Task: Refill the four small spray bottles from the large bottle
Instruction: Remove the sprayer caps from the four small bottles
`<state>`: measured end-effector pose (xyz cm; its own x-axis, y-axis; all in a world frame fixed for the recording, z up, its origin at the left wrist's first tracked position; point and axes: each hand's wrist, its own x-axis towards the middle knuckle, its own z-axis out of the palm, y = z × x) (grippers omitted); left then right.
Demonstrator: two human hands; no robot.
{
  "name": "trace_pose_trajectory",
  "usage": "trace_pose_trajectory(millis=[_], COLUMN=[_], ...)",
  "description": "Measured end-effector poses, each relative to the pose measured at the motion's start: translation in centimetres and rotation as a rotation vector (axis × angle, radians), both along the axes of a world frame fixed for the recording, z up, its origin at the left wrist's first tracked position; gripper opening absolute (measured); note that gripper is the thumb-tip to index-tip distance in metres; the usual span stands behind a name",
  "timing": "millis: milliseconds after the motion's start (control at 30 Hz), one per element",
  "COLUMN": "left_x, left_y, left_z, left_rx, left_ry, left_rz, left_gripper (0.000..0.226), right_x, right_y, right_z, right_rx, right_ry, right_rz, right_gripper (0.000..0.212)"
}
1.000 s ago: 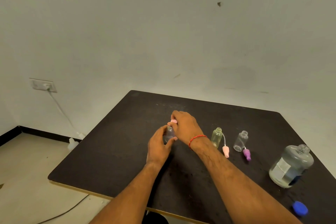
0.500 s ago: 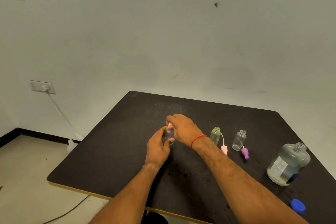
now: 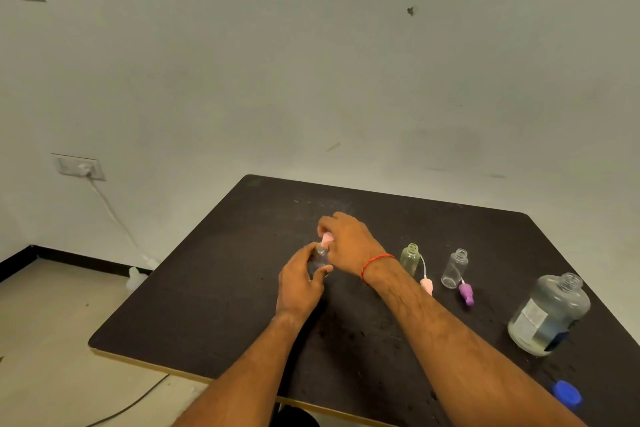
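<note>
My left hand (image 3: pixel 300 282) grips a small clear spray bottle (image 3: pixel 320 257) standing on the black table (image 3: pixel 221 288). My right hand (image 3: pixel 349 243) pinches its pink spray cap (image 3: pixel 327 238) at the bottle's neck. To the right stand two open small bottles: a yellowish one (image 3: pixel 410 258) with a pink spray head (image 3: pixel 427 285) lying beside it, and a clear one (image 3: pixel 454 269) with a purple spray head (image 3: pixel 466 293) lying by it. The large clear bottle (image 3: pixel 549 314) stands uncapped at the far right, partly filled. Its blue cap (image 3: pixel 567 394) lies near the front edge.
The table's front edge has a light trim (image 3: pixel 145 362). A wall socket (image 3: pixel 79 166) with a white cable running down sits at the left, above a tiled floor. A dark cable lies on the floor below the table.
Both hands stay on the small bottle; my right hand has shifted slightly on the pink cap. The view has moved a little.
</note>
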<state>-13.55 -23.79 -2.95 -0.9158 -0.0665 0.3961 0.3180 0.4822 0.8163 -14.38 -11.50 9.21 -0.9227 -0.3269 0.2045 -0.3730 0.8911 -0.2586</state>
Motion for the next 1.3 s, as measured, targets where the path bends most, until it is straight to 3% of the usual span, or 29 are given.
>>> trace_pose_trajectory(millis=[167, 300, 367, 600, 700, 800, 1067, 1300], left_x=[-0.02, 0.36, 0.40, 0.07, 0.24, 0.27, -0.15, 0.16], left_y=[0.05, 0.14, 0.13, 0.03, 0.07, 0.06, -0.10, 0.01], left_z=[-0.06, 0.43, 0.47, -0.06, 0.24, 0.33, -0.21, 0.18], left_rx=[0.010, 0.026, 0.018, 0.017, 0.025, 0.010, 0.028, 0.017], left_ry=[-0.017, -0.018, -0.019, -0.024, -0.036, -0.024, -0.026, -0.023], left_rz=[0.012, -0.004, -0.012, -0.002, 0.004, -0.007, -0.004, 0.000], left_gripper=[0.047, 0.049, 0.046, 0.051, 0.057, 0.048, 0.049, 0.052], right_x=[0.43, 0.58, 0.59, 0.79, 0.74, 0.82, 0.85, 1.01], right_y=[-0.03, -0.18, -0.30, -0.24, -0.22, -0.40, -0.53, -0.48], right_z=[0.09, 0.14, 0.19, 0.16, 0.01, 0.24, 0.15, 0.48], right_rx=[-0.123, -0.073, -0.049, -0.118, -0.092, -0.067, -0.126, -0.107], right_ry=[-0.041, 0.031, 0.007, -0.012, 0.044, 0.015, -0.033, -0.002], right_rz=[0.021, -0.085, -0.076, -0.043, -0.128, -0.118, -0.054, -0.145], right_gripper=[0.045, 0.018, 0.014, 0.041, 0.023, 0.012, 0.043, 0.012])
